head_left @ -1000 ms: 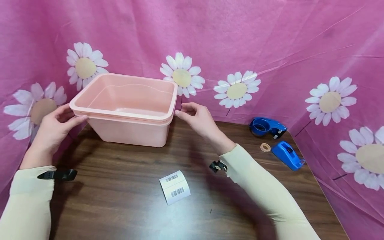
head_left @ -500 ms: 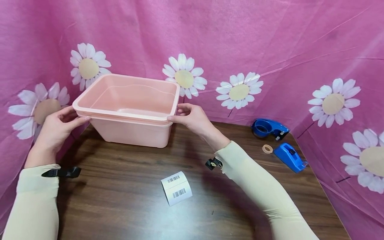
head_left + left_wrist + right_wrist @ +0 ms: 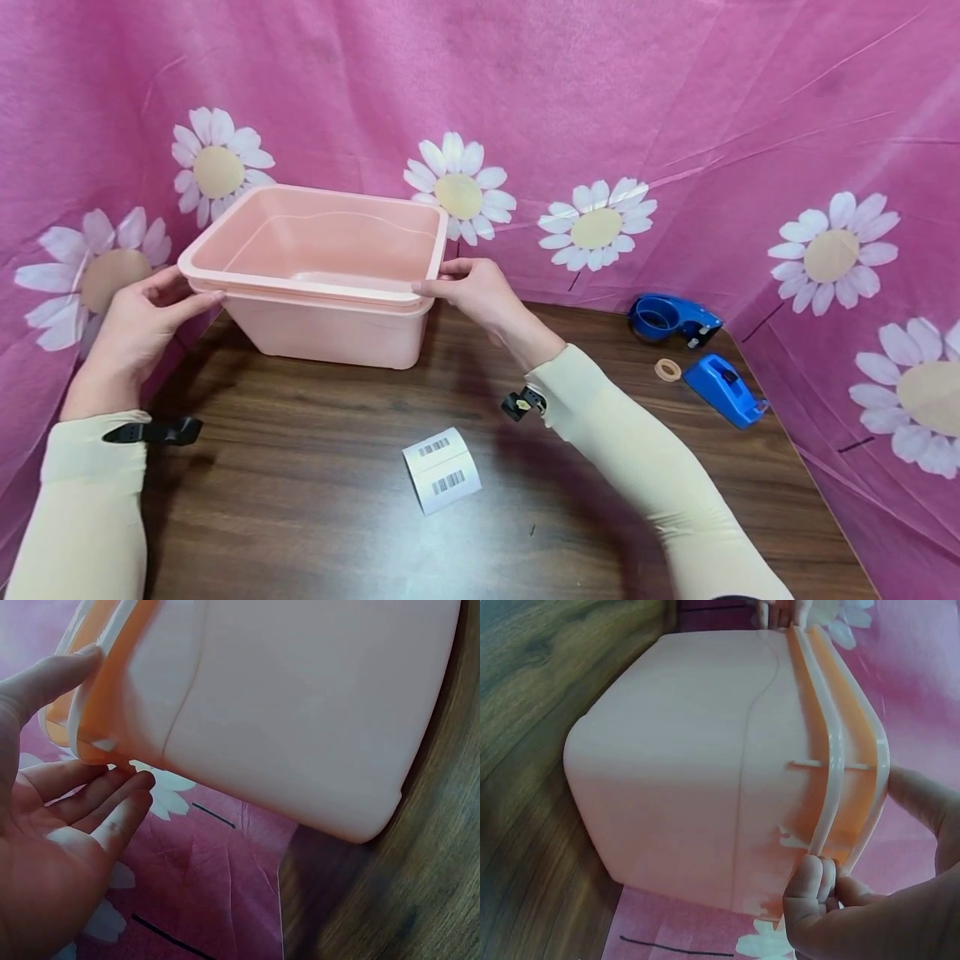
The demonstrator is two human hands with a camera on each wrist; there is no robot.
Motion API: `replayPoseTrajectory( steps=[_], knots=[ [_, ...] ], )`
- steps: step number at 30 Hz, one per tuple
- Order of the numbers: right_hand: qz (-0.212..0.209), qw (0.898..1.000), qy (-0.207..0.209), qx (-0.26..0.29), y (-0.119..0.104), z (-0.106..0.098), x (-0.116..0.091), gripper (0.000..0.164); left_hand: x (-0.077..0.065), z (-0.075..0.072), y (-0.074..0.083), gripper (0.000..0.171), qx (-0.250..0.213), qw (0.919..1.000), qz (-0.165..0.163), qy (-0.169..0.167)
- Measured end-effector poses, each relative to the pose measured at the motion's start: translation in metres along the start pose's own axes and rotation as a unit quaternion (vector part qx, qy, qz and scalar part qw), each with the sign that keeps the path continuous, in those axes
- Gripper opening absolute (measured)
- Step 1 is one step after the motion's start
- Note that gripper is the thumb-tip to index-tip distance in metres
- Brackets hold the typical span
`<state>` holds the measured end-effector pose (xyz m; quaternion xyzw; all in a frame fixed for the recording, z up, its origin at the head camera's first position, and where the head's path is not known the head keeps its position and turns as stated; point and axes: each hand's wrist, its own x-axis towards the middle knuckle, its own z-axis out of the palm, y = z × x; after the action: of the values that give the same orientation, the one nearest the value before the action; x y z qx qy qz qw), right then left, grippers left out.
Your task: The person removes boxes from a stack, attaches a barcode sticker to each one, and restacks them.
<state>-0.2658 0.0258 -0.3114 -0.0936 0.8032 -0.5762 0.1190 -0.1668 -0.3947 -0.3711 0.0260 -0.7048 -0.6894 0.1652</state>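
Two pink plastic storage bins [image 3: 330, 329], one nested in the other, stand on the wooden table at the back left. Their two rims lie close together, as the right wrist view shows. At the left end, my left hand [image 3: 138, 333] holds the rims, thumb [image 3: 64, 671] against the edge and fingers bent below. My right hand [image 3: 487, 300] grips the rims at the right end, its thumb over the front corner. In the right wrist view, bent fingers [image 3: 806, 889] hold the lower rim.
A white sheet with two barcode labels [image 3: 442, 471] lies near the table's [image 3: 300, 500] middle. At the right are a blue tape gun [image 3: 682, 317], a small tape roll [image 3: 667, 370] and a blue desktop tape dispenser [image 3: 723, 390]. A pink flowered cloth [image 3: 675, 100] hangs behind.
My right hand has moved left and closed in on the right end of the bins, its thumb now over the front corner. The left hand keeps its hold; the bins look unmoved.
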Motion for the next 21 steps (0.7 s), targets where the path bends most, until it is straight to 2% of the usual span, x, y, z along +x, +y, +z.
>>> replayPoseTrajectory(
  steps=[13,21],
  knots=[
    [0.021,0.999,-0.003,0.042,-0.0058,0.0040,-0.0015,0.047,0.0030,-0.0009,-0.0027,0.053,0.002,1.0000,-0.002,-0.003],
    [0.018,0.997,-0.006,0.077,-0.0054,0.0068,0.0012,0.051,0.0019,-0.0024,-0.0025,0.053,0.030,0.9995,-0.006,0.002]
  ],
)
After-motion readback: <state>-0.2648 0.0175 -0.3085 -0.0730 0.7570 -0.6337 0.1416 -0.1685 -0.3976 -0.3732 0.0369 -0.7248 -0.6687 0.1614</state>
